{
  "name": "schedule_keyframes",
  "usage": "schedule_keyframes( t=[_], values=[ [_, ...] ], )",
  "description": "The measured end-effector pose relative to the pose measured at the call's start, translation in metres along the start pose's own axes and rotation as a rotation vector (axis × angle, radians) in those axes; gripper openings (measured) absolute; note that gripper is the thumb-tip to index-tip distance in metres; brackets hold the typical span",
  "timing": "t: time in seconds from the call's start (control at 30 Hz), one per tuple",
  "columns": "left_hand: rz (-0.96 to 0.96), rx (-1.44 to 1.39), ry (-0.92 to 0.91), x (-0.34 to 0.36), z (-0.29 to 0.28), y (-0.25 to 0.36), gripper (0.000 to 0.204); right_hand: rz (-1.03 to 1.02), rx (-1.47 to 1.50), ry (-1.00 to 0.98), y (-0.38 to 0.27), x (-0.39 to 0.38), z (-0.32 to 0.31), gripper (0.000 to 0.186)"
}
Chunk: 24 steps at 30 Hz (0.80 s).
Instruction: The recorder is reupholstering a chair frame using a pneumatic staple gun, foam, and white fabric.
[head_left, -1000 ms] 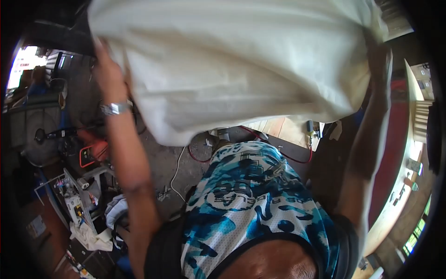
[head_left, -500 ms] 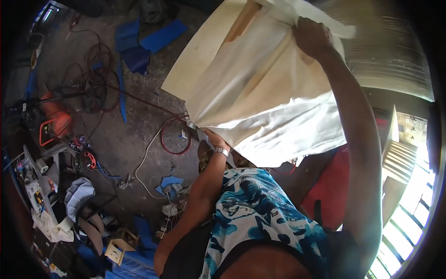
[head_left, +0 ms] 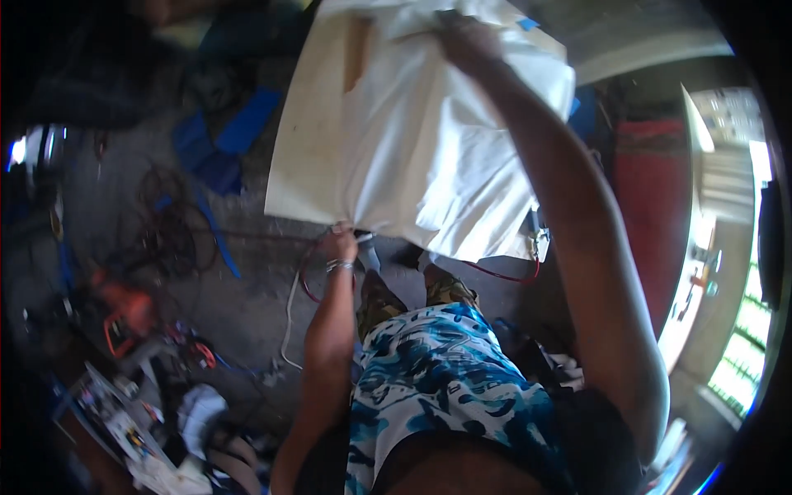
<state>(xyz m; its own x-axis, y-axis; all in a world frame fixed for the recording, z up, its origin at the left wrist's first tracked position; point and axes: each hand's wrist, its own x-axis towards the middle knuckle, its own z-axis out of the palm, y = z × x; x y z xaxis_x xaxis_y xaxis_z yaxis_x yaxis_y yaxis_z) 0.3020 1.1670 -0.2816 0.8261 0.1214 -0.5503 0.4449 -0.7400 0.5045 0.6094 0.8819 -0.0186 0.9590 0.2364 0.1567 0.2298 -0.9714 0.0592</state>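
both hands clamped on white cloth (head_left: 429,140): left hand (head_left: 338,245) mid-frame, right hand (head_left: 466,41) top; could snag red cable (head_left: 309,272) below.

Grey concrete floor (head_left: 239,305), tangled cables (head_left: 165,231), bright louvred window (head_left: 747,330)

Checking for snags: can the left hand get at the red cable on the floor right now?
Probably not: the left hand grips the white cloth's lower edge, so its fingers are occupied, though the red cable lies unobstructed just below.

Wearing a sleeveless top (head_left: 445,388) patterned in blue, white and black, camouflage trousers (head_left: 381,299) below, and a silver bracelet (head_left: 339,266) on the left wrist.
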Motion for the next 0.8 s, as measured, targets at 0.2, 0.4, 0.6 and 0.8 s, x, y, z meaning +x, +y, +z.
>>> schedule_keyframes(
  t=[0.2, 0.4, 0.6, 0.8],
  values=[
    [0.616, -0.216, 0.889, 0.067, -0.194, 0.142, 0.031, 0.049, 0.441, 0.660, 0.064, -0.106, -0.015, 0.053],
    [0.472, 0.203, 0.398, 0.110, -0.291, 0.359, 0.082, 1.293, 0.881, 0.048, 0.236, -0.303, 0.080, 0.067],
    [0.808, 0.512, 0.171, 0.102, -0.226, 0.453, 0.094, 0.585, 0.986, 0.139, 0.265, -0.289, 0.155, 0.088],
    [0.890, 0.551, -0.141, 0.076, -0.156, 0.500, 0.061, -0.077, 0.881, 0.598, 0.253, -0.117, 0.055, 0.031]
  ],
)
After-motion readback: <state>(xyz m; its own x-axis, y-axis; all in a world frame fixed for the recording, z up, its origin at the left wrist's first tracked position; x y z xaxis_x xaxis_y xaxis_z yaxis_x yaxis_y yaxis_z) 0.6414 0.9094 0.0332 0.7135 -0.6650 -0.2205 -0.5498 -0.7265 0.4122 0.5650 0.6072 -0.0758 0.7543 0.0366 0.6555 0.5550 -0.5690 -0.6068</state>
